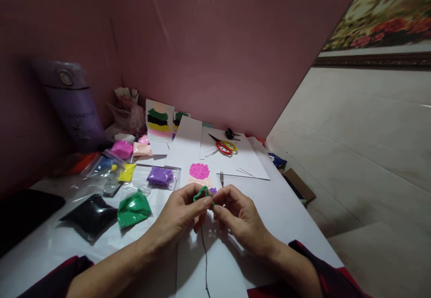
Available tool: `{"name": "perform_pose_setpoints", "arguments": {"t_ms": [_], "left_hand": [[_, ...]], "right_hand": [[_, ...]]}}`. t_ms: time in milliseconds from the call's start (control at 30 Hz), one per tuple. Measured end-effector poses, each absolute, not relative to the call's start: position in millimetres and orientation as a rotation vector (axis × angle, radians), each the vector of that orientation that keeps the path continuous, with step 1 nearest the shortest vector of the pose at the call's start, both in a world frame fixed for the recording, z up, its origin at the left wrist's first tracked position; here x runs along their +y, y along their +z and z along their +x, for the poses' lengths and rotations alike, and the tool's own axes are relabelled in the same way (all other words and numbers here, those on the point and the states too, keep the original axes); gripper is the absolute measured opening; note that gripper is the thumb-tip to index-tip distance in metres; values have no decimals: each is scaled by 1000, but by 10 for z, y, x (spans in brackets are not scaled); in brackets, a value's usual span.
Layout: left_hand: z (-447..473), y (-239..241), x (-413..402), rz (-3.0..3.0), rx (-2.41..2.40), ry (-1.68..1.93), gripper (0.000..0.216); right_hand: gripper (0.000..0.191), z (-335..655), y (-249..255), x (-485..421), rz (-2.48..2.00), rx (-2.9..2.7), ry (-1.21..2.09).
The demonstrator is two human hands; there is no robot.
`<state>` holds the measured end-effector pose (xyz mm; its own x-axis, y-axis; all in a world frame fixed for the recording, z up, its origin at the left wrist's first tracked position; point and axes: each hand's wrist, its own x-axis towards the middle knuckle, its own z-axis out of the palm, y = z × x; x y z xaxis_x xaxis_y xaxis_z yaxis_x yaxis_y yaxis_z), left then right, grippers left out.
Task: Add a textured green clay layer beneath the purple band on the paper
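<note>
A thin, bent strand of green modelling clay is pinched between both hands above the table. My left hand has its thumb and forefinger closed on the looped part. My right hand pinches the strand's other end. Just behind the fingers, on white paper, lie a textured pink clay round and a peach clay patch, partly hidden by my hands. A bit of purple clay shows between the hands. Below them a thin dark line runs down the white sheet; whether drawn or laid on, I cannot tell.
Left of my hands are green, black and purple clay packets. A purple bottle stands at far left. Beyond lie scissors, a small fork, thin sticks and a colour-striped card. A pink wall rises behind.
</note>
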<state>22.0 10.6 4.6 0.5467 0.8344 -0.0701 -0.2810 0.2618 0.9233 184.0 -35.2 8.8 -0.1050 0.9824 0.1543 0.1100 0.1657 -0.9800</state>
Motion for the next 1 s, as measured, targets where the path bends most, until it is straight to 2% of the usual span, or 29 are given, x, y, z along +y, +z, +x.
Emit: {"name": "perform_pose_setpoints", "arguments": {"t_ms": [167,467,767,1000], "left_hand": [[219,69,107,934,684,922,23],[222,159,97,846,754,1003,20],[208,101,108,997,715,925,20],[209,-34,154,1062,622,818,27]], "right_hand": [[18,1848,96,-349,-1125,-1421,1130],[6,1850,49,-319,-1199,-1412,1052],[4,1863,53,-334,-1188,-1443,946],[8,1888,65,-344,-1175,-1519,814]]}}
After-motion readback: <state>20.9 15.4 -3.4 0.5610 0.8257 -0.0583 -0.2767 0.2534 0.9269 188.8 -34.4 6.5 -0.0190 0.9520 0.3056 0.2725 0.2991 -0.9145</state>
